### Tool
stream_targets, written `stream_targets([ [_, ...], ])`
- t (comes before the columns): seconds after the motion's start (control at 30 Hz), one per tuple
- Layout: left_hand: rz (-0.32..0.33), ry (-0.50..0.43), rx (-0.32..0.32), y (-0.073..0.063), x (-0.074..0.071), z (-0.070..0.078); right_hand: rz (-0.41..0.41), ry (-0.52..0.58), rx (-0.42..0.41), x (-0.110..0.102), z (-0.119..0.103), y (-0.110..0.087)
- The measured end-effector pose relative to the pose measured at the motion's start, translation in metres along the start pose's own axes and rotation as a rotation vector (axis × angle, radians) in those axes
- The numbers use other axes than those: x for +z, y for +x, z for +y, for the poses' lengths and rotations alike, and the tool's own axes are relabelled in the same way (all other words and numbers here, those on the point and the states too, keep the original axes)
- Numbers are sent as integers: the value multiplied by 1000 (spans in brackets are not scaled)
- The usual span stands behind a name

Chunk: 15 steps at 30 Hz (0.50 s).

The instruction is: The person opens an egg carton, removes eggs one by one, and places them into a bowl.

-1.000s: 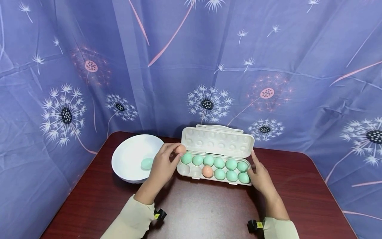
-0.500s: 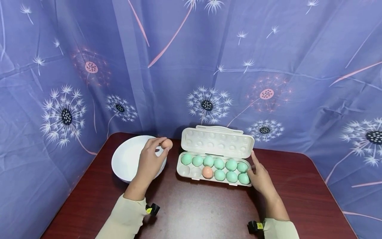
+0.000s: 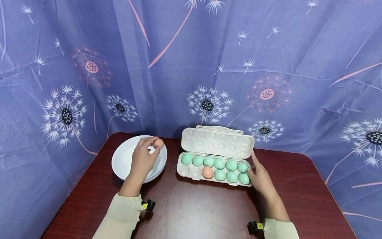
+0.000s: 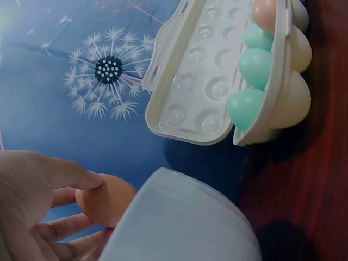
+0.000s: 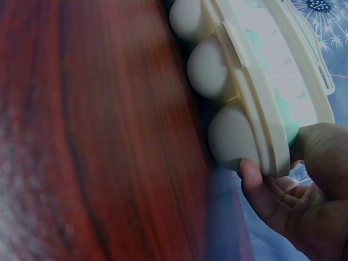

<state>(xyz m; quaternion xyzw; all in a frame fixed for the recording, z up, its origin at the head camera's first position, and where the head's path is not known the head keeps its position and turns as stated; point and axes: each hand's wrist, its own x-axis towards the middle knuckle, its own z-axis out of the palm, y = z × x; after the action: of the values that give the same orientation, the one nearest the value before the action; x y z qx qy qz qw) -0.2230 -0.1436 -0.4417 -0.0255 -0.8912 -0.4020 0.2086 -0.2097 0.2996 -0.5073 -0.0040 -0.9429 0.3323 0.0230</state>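
Pinching orange egg [image 3: 158, 143] at rim of bowl [image 3: 121, 160], carton [image 3: 217, 142] alongside — curtain [image 3: 167, 89] behind

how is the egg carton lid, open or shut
Open: the lid is tilted back behind the egg tray, leaving the green eggs uncovered.

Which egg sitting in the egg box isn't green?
The orange egg in the front row of the egg box, just right of the two empty cups. All the other eggs sitting there are green.
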Motion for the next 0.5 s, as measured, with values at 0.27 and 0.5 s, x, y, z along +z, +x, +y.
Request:
stream_targets([
  [0.27, -57, 30, -69, 1, 7, -12, -1, -3, -4, 0, 2, 0],
  [0.5, -106, 91, -93, 0, 12, -19, -1, -2, -3, 1, 3, 1],
])
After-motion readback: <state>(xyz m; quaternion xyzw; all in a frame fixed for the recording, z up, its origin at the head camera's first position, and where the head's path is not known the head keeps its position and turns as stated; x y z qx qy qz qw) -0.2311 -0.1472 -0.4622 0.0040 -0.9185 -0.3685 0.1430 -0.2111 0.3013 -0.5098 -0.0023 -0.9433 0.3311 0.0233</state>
